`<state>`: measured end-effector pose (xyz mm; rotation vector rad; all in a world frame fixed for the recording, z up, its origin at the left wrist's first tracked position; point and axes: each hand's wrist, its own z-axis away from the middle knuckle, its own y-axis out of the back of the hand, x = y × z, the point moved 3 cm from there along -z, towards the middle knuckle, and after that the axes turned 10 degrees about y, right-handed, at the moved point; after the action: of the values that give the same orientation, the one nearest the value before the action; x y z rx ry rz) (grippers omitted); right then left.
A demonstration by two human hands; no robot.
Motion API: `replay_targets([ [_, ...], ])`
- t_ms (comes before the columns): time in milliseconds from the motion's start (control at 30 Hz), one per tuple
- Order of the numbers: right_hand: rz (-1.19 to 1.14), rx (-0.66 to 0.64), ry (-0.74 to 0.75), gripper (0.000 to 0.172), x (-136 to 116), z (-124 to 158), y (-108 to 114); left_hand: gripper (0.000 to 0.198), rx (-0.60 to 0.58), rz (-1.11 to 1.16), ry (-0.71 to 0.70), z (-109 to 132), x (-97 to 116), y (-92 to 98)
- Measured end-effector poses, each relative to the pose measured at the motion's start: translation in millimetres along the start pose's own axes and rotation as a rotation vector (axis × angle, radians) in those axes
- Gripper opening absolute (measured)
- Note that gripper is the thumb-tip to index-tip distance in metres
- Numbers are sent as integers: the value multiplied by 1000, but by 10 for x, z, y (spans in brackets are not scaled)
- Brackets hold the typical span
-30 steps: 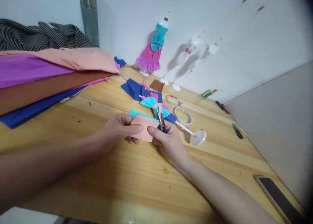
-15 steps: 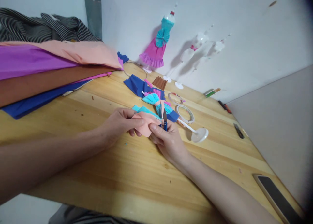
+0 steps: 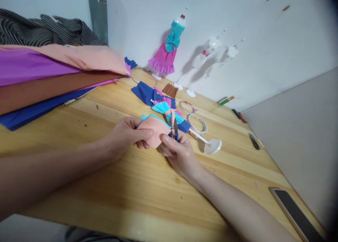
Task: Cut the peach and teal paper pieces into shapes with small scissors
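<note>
Left hand (image 3: pixel 126 132): gripping the left side of the peach paper (image 3: pixel 154 130), with turquoise paper (image 3: pixel 144 116) behind it.
Right hand (image 3: pixel 181 151): thumb pinching the peach paper's lower right edge; also holding scissors (image 3: pixel 176 133), blades upward.
Peach paper: between both hands, over the worktop (image 3: pixel 105 196).
Tear risk: uneven pulling could crease or rip such thin-looking paper.
Blade risk: a turn of the right wrist might nick the paper edge, or the turquoise bow (image 3: pixel 159 108) seen beyond.
Layer risk: a loosened left pinch could let the sheets slide apart.
Writing: none readable; any print on the tape roll (image 3: pixel 205 125) is too small.
</note>
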<state>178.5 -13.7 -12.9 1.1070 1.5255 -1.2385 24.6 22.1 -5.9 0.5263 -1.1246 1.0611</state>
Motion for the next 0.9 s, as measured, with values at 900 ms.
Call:
replay_targets([
  [900, 599, -495, 392, 19, -300, -66, 130, 22, -436, 31, 217, 67, -46, -51],
])
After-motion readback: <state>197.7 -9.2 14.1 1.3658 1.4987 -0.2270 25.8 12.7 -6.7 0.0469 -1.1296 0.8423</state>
